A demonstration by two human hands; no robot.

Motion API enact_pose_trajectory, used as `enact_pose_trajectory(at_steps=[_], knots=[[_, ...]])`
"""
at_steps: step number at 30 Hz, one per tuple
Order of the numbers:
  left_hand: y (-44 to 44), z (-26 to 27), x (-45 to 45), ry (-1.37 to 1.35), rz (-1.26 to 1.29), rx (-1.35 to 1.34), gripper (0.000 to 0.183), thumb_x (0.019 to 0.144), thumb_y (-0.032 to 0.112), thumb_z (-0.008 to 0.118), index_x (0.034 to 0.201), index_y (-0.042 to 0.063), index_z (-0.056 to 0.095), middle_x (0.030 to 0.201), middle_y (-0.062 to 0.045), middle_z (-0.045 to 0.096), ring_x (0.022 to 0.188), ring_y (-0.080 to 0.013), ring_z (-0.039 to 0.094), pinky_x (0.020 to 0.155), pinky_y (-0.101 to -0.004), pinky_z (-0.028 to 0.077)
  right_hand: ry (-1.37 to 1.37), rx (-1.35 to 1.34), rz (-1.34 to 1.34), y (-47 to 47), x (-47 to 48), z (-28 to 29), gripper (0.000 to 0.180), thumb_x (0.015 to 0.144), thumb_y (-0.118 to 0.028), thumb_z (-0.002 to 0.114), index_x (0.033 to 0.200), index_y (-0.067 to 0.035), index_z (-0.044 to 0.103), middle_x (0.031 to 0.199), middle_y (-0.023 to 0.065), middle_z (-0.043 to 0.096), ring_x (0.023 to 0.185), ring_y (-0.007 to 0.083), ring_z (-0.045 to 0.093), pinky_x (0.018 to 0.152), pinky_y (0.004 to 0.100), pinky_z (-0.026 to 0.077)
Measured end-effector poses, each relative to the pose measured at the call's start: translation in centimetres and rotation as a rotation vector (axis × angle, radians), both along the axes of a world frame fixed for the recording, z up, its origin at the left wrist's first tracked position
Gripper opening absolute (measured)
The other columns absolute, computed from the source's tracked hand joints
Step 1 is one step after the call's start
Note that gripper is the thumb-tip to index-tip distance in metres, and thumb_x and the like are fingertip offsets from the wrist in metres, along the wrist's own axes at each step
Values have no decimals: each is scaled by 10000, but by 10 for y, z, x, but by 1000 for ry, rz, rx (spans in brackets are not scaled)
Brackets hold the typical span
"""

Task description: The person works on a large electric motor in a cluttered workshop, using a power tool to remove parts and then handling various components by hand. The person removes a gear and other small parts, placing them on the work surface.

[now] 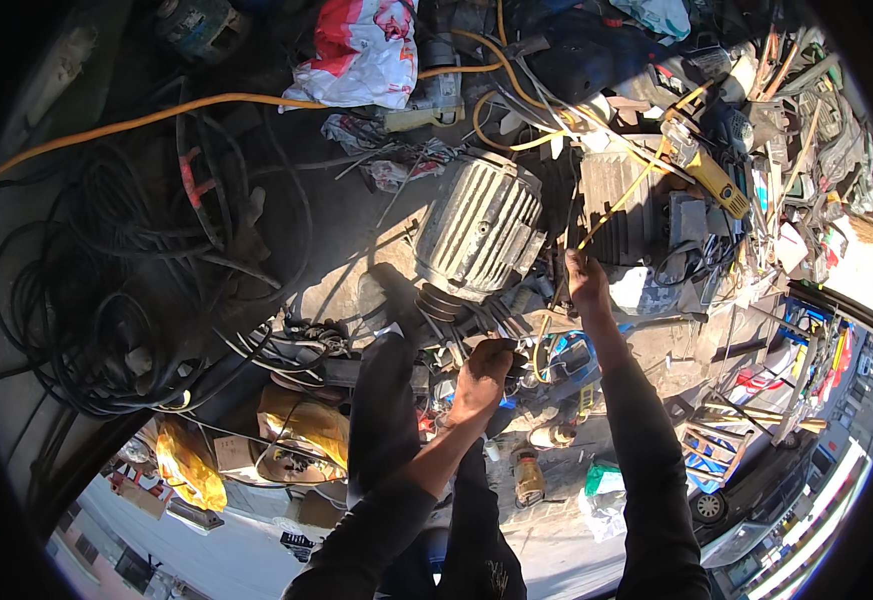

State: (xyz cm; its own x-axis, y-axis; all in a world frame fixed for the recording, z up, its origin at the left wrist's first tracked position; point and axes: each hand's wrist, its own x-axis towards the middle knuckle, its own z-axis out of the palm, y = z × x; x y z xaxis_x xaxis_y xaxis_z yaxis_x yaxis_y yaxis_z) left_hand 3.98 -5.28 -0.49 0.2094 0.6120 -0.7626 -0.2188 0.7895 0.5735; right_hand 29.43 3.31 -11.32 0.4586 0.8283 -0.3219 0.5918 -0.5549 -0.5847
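Note:
My left hand (485, 371) is closed around a small dark item that I cannot make out, below a finned electric motor (481, 225) with a grooved pulley (438, 301). My right hand (586, 277) is raised to the right of that motor, its fingers closed on a thin yellow cord (620, 202). The cord runs up towards a yellow angle grinder (714, 180), which lies on a second finned motor (620, 195) and the clutter beside it. A yellow piece of cord also hangs below my right hand.
Coiled black cables (106, 300) fill the left side. An orange cable (151, 112) crosses the top left, by a red and white plastic bag (365, 56). Metal scrap and tools crowd the right. A yellowish power tool (528, 476) lies on the ground near my legs.

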Motion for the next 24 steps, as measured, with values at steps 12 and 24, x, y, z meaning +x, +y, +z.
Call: enact_pose_trajectory(at_steps=[12,24], knots=[[123,-5,-30,582,-198,682,210,1031,109,568,1142,-17,695,1043,-114,726,924,-218,708,859,-348,566,740,-60,-763,33,-30,-158,697,1123,-615,341,1531,-85,537,1488,135,591,1288,255,599,1090,455,462],[115,-14,-20,235,140,26,180,1018,123,570,1169,44,627,965,-57,636,848,-146,582,776,-320,498,188,-452,-354,8,-15,-186,524,1122,-464,428,1387,-33,566,1210,153,723,1062,274,711,908,421,568]])
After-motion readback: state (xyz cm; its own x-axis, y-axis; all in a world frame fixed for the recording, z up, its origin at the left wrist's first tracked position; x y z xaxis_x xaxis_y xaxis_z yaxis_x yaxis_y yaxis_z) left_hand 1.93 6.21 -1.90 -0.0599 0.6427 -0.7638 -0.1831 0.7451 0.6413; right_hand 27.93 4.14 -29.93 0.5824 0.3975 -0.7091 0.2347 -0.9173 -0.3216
